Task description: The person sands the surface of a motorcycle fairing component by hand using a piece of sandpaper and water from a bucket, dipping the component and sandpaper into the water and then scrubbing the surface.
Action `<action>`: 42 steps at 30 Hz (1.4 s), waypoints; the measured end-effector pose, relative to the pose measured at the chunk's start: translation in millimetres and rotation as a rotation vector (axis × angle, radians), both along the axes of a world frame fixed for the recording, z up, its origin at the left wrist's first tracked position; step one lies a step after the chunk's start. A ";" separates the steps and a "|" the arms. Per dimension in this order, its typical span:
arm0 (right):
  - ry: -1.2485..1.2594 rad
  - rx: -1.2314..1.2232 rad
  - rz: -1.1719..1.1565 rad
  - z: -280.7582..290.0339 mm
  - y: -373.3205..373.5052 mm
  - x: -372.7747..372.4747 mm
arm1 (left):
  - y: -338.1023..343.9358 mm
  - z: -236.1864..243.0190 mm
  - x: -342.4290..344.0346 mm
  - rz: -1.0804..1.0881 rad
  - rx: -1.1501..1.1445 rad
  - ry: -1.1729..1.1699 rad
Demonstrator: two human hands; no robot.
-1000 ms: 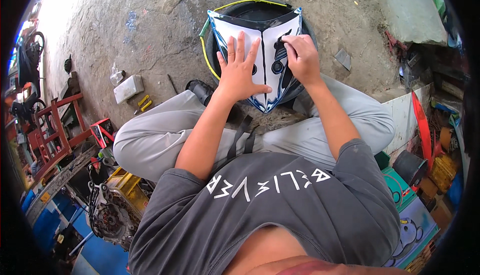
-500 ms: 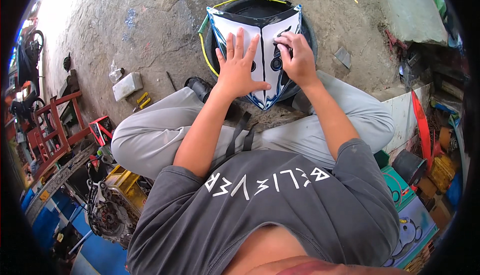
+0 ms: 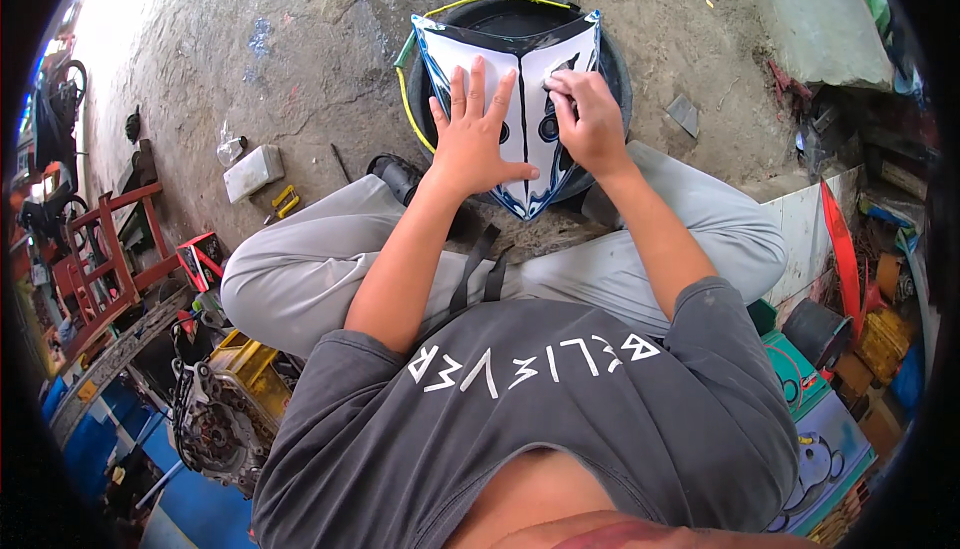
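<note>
A pointed white fairing panel (image 3: 546, 57) with black and blue markings lies across a round black tub (image 3: 500, 15), its tip toward me. My left hand (image 3: 474, 143) is spread flat on the panel's left half, fingers apart and thumb reaching over the dark centre line. On the right half, my right hand (image 3: 592, 127) has its thumb and fingertips pinched together against the surface, beside a black marking. Whatever the pinch may hold is hidden by the fingers. A round black spot beneath the right fingers shows partly.
A yellow hose (image 3: 409, 109) curves round the tub's left side. On the concrete to the left lie a pale block (image 3: 254, 173), yellow-handled pliers (image 3: 286, 201) and a thin dark tool (image 3: 342, 161). An engine part (image 3: 215, 427) sits lower left. A flat grey piece (image 3: 684, 115) lies right.
My right hand has shifted slightly left and down over the panel, still pinched. The left hand stays spread in place, and the panel appears very slightly left.
</note>
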State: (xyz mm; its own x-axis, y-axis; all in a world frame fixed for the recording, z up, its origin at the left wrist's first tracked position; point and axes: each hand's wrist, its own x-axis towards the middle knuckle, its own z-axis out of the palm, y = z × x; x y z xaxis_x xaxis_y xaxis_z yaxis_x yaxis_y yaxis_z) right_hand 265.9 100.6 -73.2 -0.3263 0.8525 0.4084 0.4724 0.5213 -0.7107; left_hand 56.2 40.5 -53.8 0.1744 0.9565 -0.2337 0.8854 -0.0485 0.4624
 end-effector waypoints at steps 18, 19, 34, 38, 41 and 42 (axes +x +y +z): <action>0.005 0.009 0.007 1.5 -1.2 -1.0 | 0.2 0.7 0.3 0.008 -0.004 -0.011; 0.009 0.006 0.008 2.0 -1.2 -1.4 | -0.8 1.3 0.1 0.007 -0.009 -0.011; 0.047 -0.047 -0.199 -7.5 16.9 9.2 | 0.8 1.9 0.2 0.001 -0.012 -0.003; 0.031 -0.004 0.019 -4.5 -0.1 -1.3 | 1.1 3.2 0.2 -0.001 -0.017 0.014; 0.066 -0.068 -0.086 -1.8 8.3 3.1 | 0.4 2.4 1.3 0.001 -0.010 0.008; 0.080 -0.103 -0.162 -4.4 14.8 5.8 | 0.6 2.6 1.1 0.002 -0.005 0.006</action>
State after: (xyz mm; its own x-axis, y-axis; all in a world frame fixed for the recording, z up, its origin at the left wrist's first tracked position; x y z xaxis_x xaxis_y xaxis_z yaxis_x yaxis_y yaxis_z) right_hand 271.7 115.4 -77.6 -0.1513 0.9300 0.3351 0.4843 0.3652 -0.7950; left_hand 57.2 41.1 -51.2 0.1707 0.9557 -0.2397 0.8881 -0.0439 0.4575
